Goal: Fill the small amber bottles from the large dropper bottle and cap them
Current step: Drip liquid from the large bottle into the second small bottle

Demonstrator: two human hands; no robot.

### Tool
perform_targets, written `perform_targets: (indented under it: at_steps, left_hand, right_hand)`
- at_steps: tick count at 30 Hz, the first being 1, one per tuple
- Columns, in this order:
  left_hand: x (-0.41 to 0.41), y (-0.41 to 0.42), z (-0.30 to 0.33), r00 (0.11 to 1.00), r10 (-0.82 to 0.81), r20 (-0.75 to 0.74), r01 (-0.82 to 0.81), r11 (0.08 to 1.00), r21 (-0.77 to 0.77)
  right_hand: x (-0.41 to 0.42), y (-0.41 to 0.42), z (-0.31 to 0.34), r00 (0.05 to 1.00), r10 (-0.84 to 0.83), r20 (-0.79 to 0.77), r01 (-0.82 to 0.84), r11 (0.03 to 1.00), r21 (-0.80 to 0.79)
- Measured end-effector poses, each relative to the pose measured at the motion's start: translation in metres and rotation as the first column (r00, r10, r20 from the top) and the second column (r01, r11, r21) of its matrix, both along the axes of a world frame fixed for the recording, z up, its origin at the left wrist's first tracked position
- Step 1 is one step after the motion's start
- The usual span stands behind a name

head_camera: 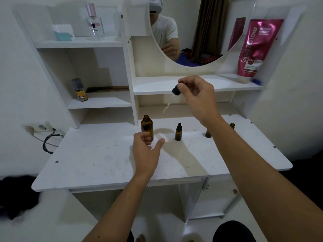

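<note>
The large amber bottle (146, 125) stands uncapped on the white table (97, 159). My left hand (146, 154) hovers just in front of it with fingers apart, holding nothing. My right hand (195, 95) is raised above the table and pinches the black dropper cap (176, 90); its glass pipette (166, 108) hangs down and looks blurred. A small amber bottle (178, 132) with a black dropper cap stands right of the large one. Two more small amber bottles (208, 134) (232, 126) are partly hidden behind my right forearm.
A shelf unit rises behind the table with a round mirror (188, 32), a pink tube (257, 49), a perfume bottle (95, 23), a small yellow-labelled bottle (80, 90) and a comb (107, 89). A wall socket with black cable (48, 138) sits left.
</note>
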State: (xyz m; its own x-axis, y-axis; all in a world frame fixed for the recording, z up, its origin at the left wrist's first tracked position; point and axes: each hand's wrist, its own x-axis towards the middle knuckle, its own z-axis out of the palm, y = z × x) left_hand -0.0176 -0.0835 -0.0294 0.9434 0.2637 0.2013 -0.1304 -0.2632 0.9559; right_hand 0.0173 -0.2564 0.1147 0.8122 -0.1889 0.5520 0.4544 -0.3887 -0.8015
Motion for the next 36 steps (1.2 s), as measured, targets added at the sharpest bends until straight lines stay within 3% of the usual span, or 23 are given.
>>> perform_targets:
  at_steps: [6, 13, 36]
  left_hand:
    - [-0.011, -0.061, -0.001, 0.955, -0.295, -0.002, 0.295, 0.955, 0.007]
    - [0.008, -0.120, -0.005, 0.888, -0.460, -0.029, 0.461, 0.886, 0.048]
    - [0.058, -0.160, -0.016, 0.884, -0.464, 0.055, 0.453, 0.879, 0.148]
  right_hand:
    - [-0.027, -0.068, -0.016, 0.993, -0.108, -0.042, 0.108, 0.994, -0.005]
    - [-0.037, -0.122, -0.036, 0.962, -0.256, -0.093, 0.255, 0.967, -0.030]
    - [-0.021, -0.130, -0.070, 0.950, -0.265, -0.166, 0.260, 0.964, -0.051]
